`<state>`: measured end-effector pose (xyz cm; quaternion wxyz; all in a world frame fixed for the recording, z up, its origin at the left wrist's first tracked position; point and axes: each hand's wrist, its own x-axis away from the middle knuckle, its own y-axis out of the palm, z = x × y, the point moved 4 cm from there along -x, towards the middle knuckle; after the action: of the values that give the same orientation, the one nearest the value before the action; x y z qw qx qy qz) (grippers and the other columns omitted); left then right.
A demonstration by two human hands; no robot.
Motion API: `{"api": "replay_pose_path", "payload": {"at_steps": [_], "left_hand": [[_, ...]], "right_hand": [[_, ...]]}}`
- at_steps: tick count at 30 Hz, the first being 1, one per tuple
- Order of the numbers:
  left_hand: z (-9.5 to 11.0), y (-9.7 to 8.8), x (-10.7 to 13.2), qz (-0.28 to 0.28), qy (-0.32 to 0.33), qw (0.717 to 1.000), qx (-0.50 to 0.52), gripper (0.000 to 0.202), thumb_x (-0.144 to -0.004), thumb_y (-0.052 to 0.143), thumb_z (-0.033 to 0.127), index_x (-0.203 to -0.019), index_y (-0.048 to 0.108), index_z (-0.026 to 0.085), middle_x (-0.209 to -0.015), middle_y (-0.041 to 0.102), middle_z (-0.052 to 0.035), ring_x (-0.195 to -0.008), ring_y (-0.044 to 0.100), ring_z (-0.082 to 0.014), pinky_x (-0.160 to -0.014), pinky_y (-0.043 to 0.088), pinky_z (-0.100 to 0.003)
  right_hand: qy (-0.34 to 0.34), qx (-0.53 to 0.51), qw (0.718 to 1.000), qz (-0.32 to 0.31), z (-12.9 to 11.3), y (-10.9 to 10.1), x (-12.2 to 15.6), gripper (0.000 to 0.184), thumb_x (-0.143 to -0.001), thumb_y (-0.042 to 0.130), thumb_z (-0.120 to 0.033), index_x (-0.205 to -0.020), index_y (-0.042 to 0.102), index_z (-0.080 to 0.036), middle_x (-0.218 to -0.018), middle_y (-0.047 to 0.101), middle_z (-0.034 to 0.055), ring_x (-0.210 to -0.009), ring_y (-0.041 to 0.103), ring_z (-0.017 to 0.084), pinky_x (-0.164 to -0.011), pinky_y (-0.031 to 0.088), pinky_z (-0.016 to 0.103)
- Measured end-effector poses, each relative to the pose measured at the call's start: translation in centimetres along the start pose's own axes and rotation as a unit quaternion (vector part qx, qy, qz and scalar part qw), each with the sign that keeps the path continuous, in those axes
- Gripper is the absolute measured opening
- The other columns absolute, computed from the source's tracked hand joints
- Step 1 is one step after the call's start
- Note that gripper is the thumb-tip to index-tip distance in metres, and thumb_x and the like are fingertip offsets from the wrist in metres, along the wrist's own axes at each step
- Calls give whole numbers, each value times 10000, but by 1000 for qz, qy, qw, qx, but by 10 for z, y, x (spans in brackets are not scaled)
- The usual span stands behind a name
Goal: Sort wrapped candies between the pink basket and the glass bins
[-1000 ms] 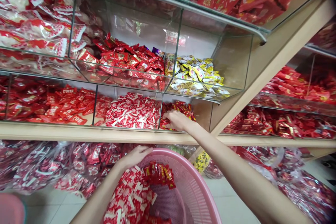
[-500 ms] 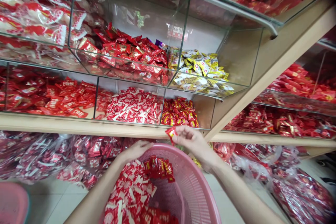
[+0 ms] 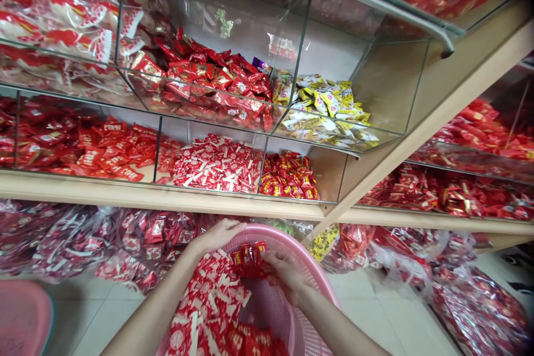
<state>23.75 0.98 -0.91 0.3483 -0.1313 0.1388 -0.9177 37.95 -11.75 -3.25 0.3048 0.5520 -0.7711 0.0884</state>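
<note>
My left hand (image 3: 217, 235) grips the far rim of a pink plastic basket (image 3: 311, 278) held in front of me. The basket holds a heap of red-and-white candy packets (image 3: 204, 306) and some small red-and-gold packets (image 3: 249, 258). My right hand (image 3: 283, 272) is down inside the basket, fingers curled beside the red-and-gold packets and touching them. Whether it still grips one I cannot make out. Straight ahead, the lower glass shelf has a compartment of the same red-and-gold packets (image 3: 290, 177), beside one of red-and-white packets (image 3: 217, 164).
Glass-fronted shelves (image 3: 250, 122) rise ahead, with red packets (image 3: 212, 86) and yellow packets (image 3: 325, 114) above. A slanted wooden post (image 3: 400, 150) divides off more shelves at right. Clear bags of red sweets (image 3: 137, 245) lie below on the tiled floor. Another pink basket (image 3: 20, 317) sits lower left.
My right hand drew back from the red-and-gold compartment carrying a packet, then dropped into the basket. My left hand stayed on the rim. The view tilted slightly upward.
</note>
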Motion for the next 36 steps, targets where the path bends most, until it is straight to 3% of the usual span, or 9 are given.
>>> {"api": "replay_pose_path", "payload": {"at_steps": [8, 17, 23, 28, 31, 34, 36], "left_hand": [[-3, 1, -1, 1, 7, 1000, 4, 540, -786, 399, 588, -928, 664, 140, -858, 666, -18, -777, 539, -176, -714, 397, -260], [-7, 0, -3, 0, 0, 1000, -7, 532, -787, 396, 594, -934, 658, 156, -873, 664, -11, -794, 539, -183, -718, 395, -265], [-10, 0, -4, 1, 5, 1000, -23, 534, -796, 383, 593, -932, 658, 156, -869, 662, -18, -788, 540, -185, -723, 395, -270], [-9, 0, -3, 0, 7, 1000, -21, 530, -797, 386, 588, -954, 654, 159, -915, 668, -22, -834, 548, -197, -748, 391, -272], [-8, 0, -3, -3, 6, 1000, -23, 535, -798, 380, 589, -953, 655, 157, -910, 668, -20, -824, 549, -194, -747, 391, -270], [-7, 0, -3, -4, 8, 1000, -28, 545, -800, 370, 592, -935, 656, 148, -884, 666, -20, -803, 545, -190, -728, 392, -266], [-6, 0, -3, -2, 11, 1000, -29, 543, -799, 372, 591, -923, 657, 145, -870, 663, -21, -794, 541, -185, -719, 392, -262]], "right_hand": [[-46, 22, 998, 23, 6, 8, -12, 316, -528, 748, -400, -649, 565, -173, -534, 554, -36, -454, 479, 72, -419, 362, 191], [-68, 14, 993, 91, 12, 8, -21, 383, -458, 779, -366, -688, 559, -152, -541, 583, -18, -490, 559, 114, -470, 468, 228], [-90, 20, 992, 88, 15, 3, -24, 410, -460, 766, -379, -713, 534, -157, -525, 563, -37, -472, 567, 121, -482, 478, 243], [-122, 91, 986, 74, 17, -1, -28, 381, -531, 706, -433, -729, 512, -172, -541, 552, -41, -459, 553, 128, -459, 472, 261], [-192, 209, 954, 99, 10, -3, -22, 264, -658, 616, -410, -722, 518, -173, -575, 566, -12, -461, 532, 134, -435, 435, 263], [-301, 359, 877, 109, -7, 3, -7, 159, -782, 501, -323, -735, 550, -179, -645, 595, 13, -559, 549, 149, -513, 431, 268], [-360, 441, 818, 77, -17, 13, 2, 129, -822, 452, -247, -811, 567, -191, -739, 610, 17, -661, 563, 153, -596, 440, 269]]}}
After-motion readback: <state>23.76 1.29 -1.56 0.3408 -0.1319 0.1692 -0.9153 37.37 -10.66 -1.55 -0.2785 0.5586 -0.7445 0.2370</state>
